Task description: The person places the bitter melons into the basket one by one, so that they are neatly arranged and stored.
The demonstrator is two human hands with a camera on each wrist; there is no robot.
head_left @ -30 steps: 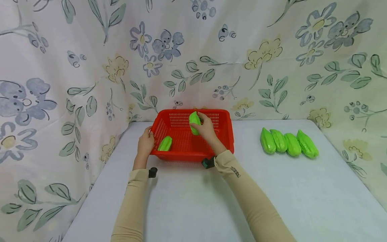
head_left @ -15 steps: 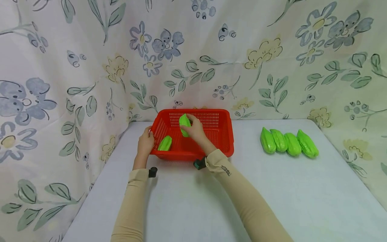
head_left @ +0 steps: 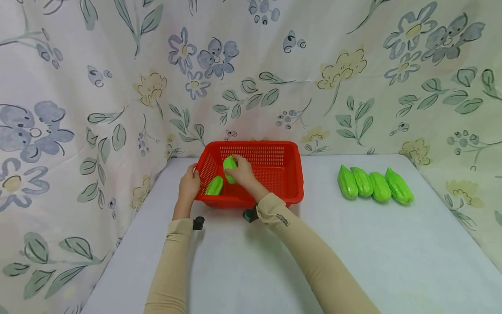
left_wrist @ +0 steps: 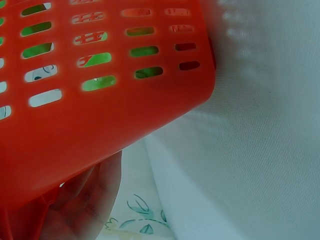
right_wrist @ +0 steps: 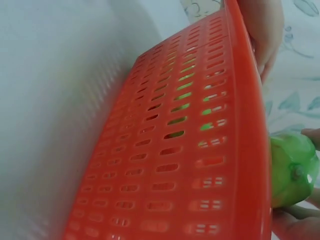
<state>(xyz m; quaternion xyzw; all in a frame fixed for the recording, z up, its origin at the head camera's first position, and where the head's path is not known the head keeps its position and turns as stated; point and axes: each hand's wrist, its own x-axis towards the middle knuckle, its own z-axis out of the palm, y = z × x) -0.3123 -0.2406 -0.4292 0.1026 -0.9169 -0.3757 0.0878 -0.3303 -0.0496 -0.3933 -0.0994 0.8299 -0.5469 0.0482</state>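
A red plastic basket with slotted walls stands toward the back of the table. My left hand grips its left rim; in the left wrist view, the fingers curl at the rim. My right hand holds a bright green ribbed fruit inside the left half of the basket, above its floor. Another green ribbed fruit lies in the front left corner. From the right wrist, the held fruit shows beyond the red rim, between thumb and fingers.
Several more green ribbed fruits lie in a row on the white table, right of the basket. A floral curtain hangs behind the table and along its left side.
My right hand has carried the green ribbed fruit leftward across the basket and lower, toward the fruit lying there. The left hand has stayed on the rim.
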